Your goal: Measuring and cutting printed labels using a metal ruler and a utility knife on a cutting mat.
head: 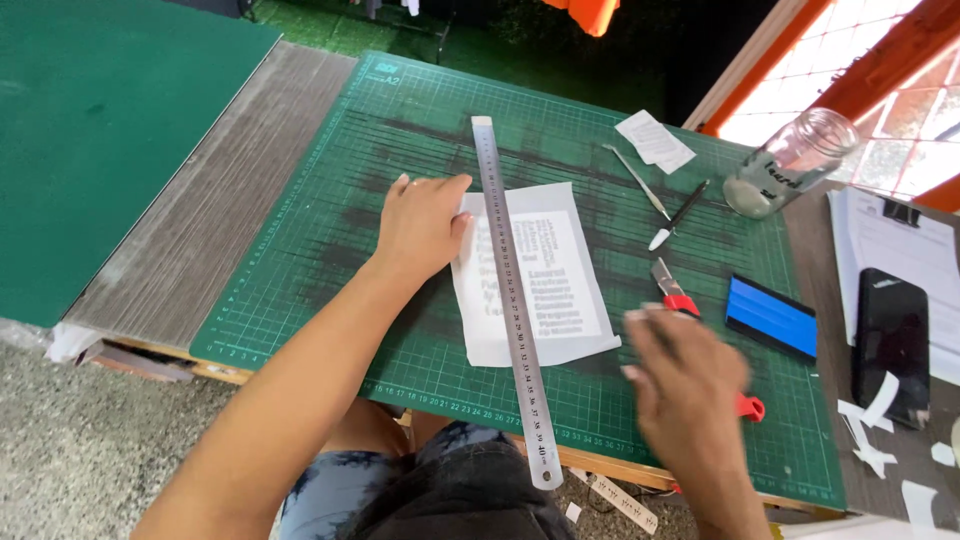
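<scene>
My left hand [420,225] lies flat at about 10 o'clock of the white printed sheet [535,272], fingers [440,187] spread and gripping nothing, thumb side pressed on the sheet's left edge. The sheet rests mid-way on the green cutting mat [330,200], which covers the surface. A long steel ruler [515,300] lies across the sheet, running 12 to 6 o'clock, its lower end past the mat's near edge. My right hand [690,395] hovers at 4 o'clock of the sheet, blurred; fingers loosely open, empty as far as I can tell, over a red-handled knife [672,290]. At 3 o'clock, a blue squeegee [770,318]. At 1 o'clock, a glass jar [790,165].
</scene>
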